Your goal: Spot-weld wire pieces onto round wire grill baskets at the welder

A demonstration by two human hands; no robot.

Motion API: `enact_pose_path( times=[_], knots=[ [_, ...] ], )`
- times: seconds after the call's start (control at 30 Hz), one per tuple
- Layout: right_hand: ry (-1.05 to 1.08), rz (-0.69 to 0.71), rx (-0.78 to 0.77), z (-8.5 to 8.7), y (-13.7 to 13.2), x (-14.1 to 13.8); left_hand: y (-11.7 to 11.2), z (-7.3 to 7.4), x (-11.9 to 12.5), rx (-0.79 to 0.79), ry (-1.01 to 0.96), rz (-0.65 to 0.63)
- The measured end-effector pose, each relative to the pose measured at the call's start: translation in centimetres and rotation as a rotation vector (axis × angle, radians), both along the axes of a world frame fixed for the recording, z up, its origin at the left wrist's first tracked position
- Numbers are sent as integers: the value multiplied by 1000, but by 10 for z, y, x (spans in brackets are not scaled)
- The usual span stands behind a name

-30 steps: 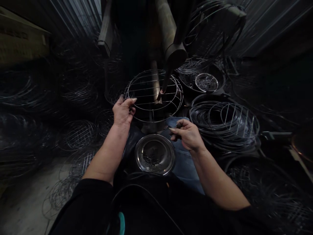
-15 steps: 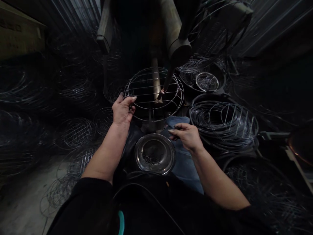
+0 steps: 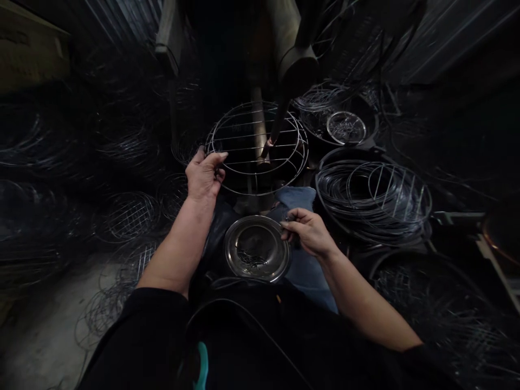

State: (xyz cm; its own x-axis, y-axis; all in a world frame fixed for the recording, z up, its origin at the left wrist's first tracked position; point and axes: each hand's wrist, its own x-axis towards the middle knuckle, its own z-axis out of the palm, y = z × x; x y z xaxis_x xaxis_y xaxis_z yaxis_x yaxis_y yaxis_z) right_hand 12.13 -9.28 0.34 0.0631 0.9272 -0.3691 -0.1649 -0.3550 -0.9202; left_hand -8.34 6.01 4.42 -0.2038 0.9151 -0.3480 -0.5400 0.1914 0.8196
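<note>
My left hand [image 3: 204, 172] is closed on the left edge of a round wire rack [image 3: 239, 177], thumb on top. The rack has outer rings joined by thin parallel bars, and it lies between two metal electrode rods, the upper rod's tip [image 3: 268, 145] being at its middle. My right hand [image 3: 306, 230] is pinched beside the right rim of a shiny steel bowl [image 3: 233, 238]. What sits between its fingertips is too small to make out. Short pieces of wire [image 3: 251, 259] lie in the bowl, which rests at my lap.
A thick metal arm [image 3: 298, 70] hangs above the rack. To the right stand a tub of coiled wire rings [image 3: 337, 208] with a barred rack on it, and a small steel dish [image 3: 346, 128] of short pieces. Wire grids [image 3: 132, 216] and loose rings crowd the left.
My right hand has moved slightly down and its fingers have come closer together, near the bowl's rim. My left hand stays on the rack's edge. The view has shifted a little.
</note>
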Motion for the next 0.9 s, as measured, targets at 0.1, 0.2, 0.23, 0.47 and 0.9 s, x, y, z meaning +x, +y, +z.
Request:
enact_pose_path(
  times=[0.1, 0.2, 0.23, 0.47, 0.9],
  knots=[
    [-67, 0, 230, 19, 10, -4, 1, 0, -3, 27, 2, -12],
    [-82, -134, 477, 35, 31, -12, 2, 1, -5, 42, 9, -6],
    [-97, -174, 533, 39, 39, -15, 3, 1, -6, 45, 12, 0],
    [-554, -49, 598, 33, 86, -19, 9, 4, -9, 75, 56, 5],
    [-249, -365, 357, 33, 95, -36, 19, 5, -5, 63, 51, 44]
  ],
)
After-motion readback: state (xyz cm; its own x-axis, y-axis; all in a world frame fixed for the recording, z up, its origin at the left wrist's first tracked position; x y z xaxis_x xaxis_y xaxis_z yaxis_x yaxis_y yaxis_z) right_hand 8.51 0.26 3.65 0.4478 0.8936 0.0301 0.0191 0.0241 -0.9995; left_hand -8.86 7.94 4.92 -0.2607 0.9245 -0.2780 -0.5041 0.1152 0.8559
